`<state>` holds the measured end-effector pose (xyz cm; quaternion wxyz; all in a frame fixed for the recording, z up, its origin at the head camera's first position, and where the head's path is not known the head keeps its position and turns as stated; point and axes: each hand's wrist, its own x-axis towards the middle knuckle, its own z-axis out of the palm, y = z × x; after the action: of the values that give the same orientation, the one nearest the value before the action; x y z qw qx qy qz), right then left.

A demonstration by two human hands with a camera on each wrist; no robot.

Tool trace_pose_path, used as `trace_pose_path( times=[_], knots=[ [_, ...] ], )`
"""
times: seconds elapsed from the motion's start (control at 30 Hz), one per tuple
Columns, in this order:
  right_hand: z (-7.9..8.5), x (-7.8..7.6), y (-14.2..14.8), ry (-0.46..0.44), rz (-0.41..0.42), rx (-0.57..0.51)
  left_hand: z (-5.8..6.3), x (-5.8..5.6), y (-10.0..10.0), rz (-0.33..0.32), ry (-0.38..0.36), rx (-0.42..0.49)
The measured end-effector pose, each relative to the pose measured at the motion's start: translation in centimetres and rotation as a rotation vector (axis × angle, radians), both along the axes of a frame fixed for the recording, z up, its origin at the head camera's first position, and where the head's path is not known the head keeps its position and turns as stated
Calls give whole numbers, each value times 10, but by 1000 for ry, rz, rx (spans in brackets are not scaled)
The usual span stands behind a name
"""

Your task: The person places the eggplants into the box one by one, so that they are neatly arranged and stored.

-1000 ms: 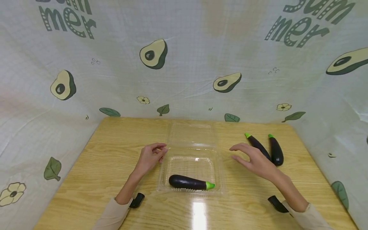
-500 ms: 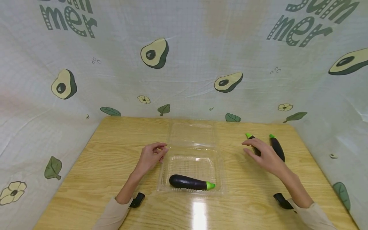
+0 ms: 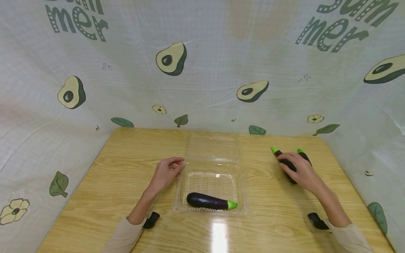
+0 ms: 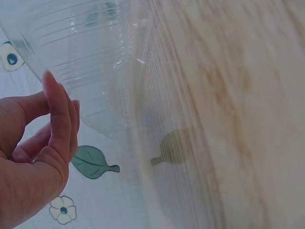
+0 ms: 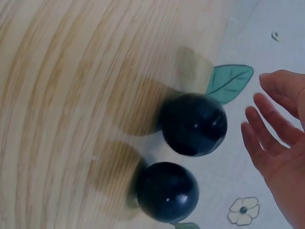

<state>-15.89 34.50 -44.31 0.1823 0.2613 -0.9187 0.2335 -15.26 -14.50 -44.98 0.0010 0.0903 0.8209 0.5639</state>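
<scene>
An open clear plastic clamshell container [image 3: 243, 189] lies mid-table, one dark eggplant [image 3: 207, 201] with a green tip along its near side. At the container's left rim by the hinge, my left hand [image 3: 164, 174] pinches the edge between thumb and fingers; in the left wrist view its fingertips are right at the clear plastic [image 4: 81, 43]. My right hand [image 3: 302, 172] hovers, fingers parted, over the left eggplant [image 3: 281, 157] of a pair at the right. Behind it, the other eggplant [image 3: 304, 156] is partly hidden. The right wrist view shows both rounded ends [image 5: 194, 125], apart from the fingers.
The container's lid [image 3: 212, 146] is folded back flat toward the rear. A white cloth [image 3: 202, 102] printed with avocados and leaves hangs behind and beside the wooden table [image 3: 133, 151]. Black wrist cameras [image 3: 151, 220] sit on both arms.
My right hand has moved to the right, from beside the container to over the left loose eggplant. My left hand has stayed at the rim.
</scene>
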Motion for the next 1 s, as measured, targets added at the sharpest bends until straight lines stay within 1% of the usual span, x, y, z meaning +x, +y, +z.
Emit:
trace_pose_path(
  times=[0.23, 0.53, 0.67, 0.83, 1.0],
  knots=[
    [-1, 0, 10, -86, -7, 3, -1, 0, 0, -3, 3, 8],
    [-4, 0, 19, -119, 28, 77, -1, 0, 0, 3, 1, 9],
    [-6, -1, 21, -133, 31, 113, -2, 0, 0, 0, 0, 13],
    [-7, -2, 21, -123, 52, 120, -1, 0, 0, -3, 4, 15],
    [-5, -4, 21, -141, 84, 149, -1, 0, 0, -1, 6, 9]
  ],
)
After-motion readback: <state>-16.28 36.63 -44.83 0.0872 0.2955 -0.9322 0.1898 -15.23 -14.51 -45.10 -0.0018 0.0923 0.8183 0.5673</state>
